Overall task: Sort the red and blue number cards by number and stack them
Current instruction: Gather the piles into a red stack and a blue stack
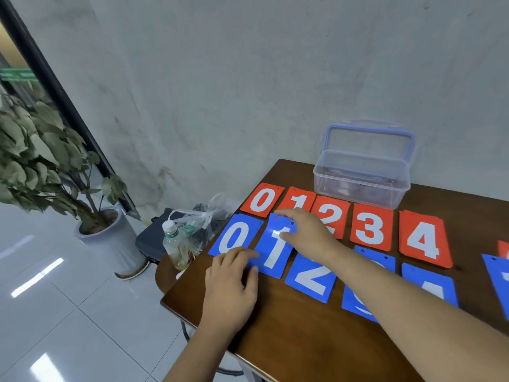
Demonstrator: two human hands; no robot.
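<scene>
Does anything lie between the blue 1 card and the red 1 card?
Nothing visible. The blue 1 card lies just below the red 1 card; the right hand, on the blue one, hides part of the gap.
</scene>
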